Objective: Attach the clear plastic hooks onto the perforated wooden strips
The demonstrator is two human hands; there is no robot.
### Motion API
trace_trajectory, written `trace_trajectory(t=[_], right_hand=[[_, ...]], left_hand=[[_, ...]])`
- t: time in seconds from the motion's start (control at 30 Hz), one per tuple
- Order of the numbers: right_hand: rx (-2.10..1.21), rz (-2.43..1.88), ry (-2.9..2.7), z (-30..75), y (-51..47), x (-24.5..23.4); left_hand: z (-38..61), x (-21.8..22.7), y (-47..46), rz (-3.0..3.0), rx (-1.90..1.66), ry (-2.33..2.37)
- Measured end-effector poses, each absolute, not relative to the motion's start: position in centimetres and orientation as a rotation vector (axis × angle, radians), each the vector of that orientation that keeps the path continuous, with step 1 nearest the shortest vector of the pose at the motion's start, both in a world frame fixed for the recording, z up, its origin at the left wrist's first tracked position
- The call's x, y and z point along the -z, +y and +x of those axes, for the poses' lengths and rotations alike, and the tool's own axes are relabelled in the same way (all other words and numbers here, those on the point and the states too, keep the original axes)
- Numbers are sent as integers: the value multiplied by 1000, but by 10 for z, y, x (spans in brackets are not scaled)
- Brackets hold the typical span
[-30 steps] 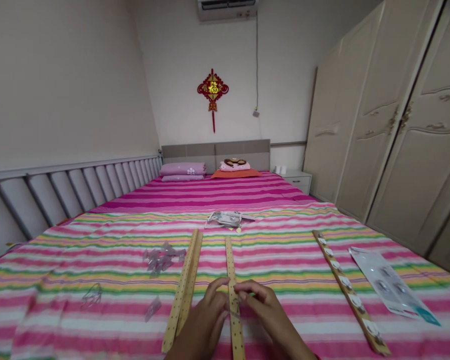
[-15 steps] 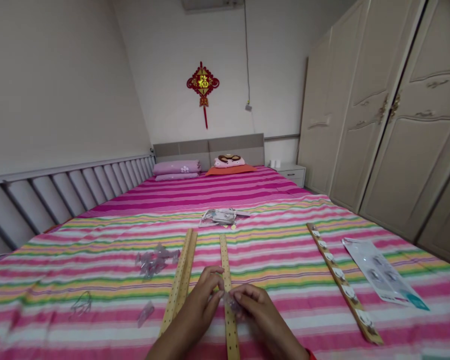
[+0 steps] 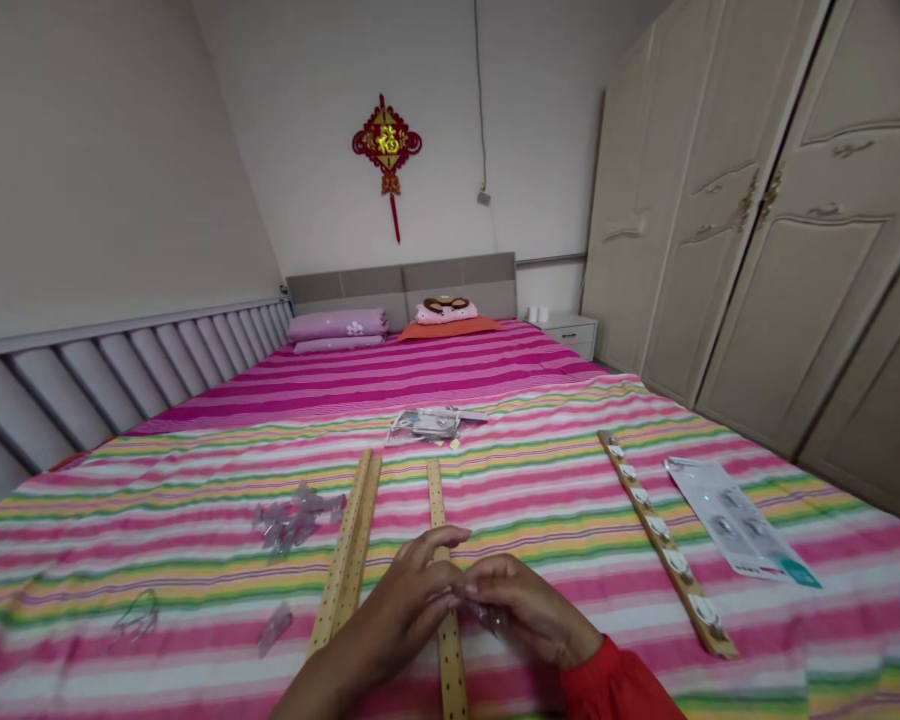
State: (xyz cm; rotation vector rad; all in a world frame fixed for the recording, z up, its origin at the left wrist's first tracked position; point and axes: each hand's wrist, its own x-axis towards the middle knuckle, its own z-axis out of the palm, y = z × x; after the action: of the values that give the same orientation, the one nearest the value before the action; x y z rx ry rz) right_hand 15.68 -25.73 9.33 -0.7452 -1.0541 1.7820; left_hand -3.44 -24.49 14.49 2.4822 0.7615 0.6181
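Note:
Over the single perforated wooden strip (image 3: 450, 650), my two hands meet at the fingertips. My right hand (image 3: 529, 605), its wrist in a red sleeve, pinches a small clear plastic packet (image 3: 489, 617) with something shiny in it. My left hand (image 3: 420, 595) is closed at the same packet's edge, thumb against fingers, with one finger stretched over the strip. What lies between the touching fingertips is hidden. Left of my left hand lie two more perforated wooden strips (image 3: 349, 545), side by side. Several clear little packets (image 3: 292, 520) are heaped beyond them, and one packet (image 3: 274, 629) lies apart.
To the right lies a wooden strip (image 3: 664, 545) bearing several white-and-metal pieces, beside a blister package (image 3: 742, 525). More packaging (image 3: 427, 424) sits ahead on the striped bedspread (image 3: 540, 480). A thin clear scrap (image 3: 139, 613) is at left. A wardrobe (image 3: 720, 230) stands at right.
My hands have drawn together over the strip, and the packet has tilted down to the right under my right hand. More red sleeve shows. The view has shifted slightly.

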Motion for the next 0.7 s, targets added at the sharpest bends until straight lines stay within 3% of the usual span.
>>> trace_trajectory(t=[0.27,0.5,0.7], right_hand=[[-1808,-726,-853,156,-229,-77],[-1524,-929,-790,150,-166,-60],[-1410,-1024,-827,141,-117,-44]], left_hand=[[-29,-128,-213,2219,-786,799],[-18,-92,-148,1306,-1054,1163],[-3,-65,-104,1179,-1104,1150]])
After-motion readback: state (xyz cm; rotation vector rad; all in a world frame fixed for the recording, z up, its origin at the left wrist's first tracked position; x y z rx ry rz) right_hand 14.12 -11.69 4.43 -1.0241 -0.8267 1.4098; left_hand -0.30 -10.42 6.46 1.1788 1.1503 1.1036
